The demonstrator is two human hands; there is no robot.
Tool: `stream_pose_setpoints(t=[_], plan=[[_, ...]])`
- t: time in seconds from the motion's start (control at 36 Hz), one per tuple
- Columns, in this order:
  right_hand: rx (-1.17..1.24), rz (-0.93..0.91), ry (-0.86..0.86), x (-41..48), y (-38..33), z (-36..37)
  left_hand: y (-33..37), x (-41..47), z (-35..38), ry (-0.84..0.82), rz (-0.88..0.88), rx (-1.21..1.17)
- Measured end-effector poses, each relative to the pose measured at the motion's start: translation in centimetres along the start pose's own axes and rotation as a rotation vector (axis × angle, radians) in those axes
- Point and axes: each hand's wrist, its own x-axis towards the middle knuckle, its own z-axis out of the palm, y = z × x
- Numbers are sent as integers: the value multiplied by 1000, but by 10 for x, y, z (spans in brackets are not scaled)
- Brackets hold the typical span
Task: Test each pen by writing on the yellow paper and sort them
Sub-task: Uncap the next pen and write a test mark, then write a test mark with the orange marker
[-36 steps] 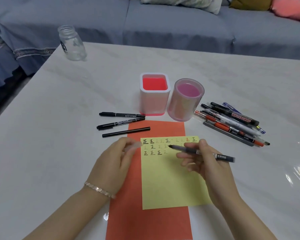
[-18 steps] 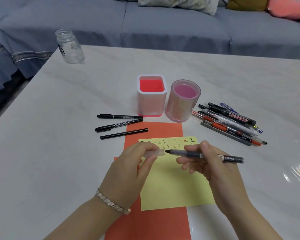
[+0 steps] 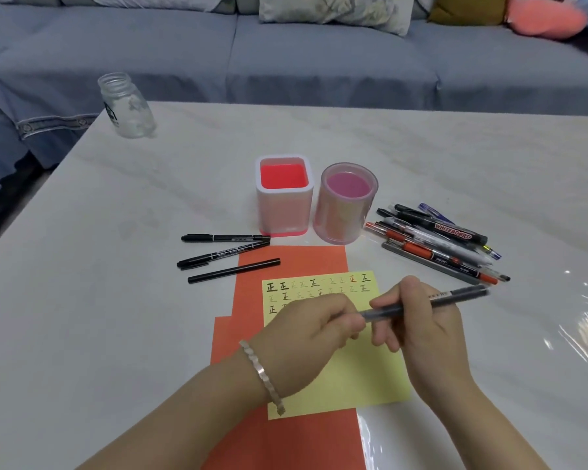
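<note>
Above yellow paper [image 3: 340, 374] — both hands grip pen [image 3: 421, 305].

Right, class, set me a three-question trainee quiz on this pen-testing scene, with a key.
1. True or false: the square pink holder has pens standing in it.
2. How many black pens lie left of the holders?
3. The right hand holds a grey pen over which sheet: A) yellow paper, B) orange paper?

Key: 1. False, it looks empty. 2. Three. 3. A; the left hand meets the pen's tip end there.
</note>
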Motion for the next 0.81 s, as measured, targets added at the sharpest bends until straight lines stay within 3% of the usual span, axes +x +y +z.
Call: stream_pose_setpoints(t=[0.11,0.19,0.25,0.31,0.39,0.53,0.64,0.81], plan=[[41,19,-66,6,7,-5,9,15,-13,-315,-300,-415],[17,85,-163,12,18,-5,8,25,-16,-368,-440,-382],[-62,137,-262,18,29,-9,1,29,-12,-232,-352,-112],[-293,169,-320,26,37,-16,-9,30,-8,-57,-200,307],[-608,48,-212,44,44,-34,-25,23,-10,208,-52,693],[-1117,-244,38,87,48,-73,-53,13,-35,545,73,733],[-1439,-185,37,109,54,-87,-74,14,-70,676,51,879],[-1528,-225,28,115,64,-90,-90,25,-99,732,-71,1016]])
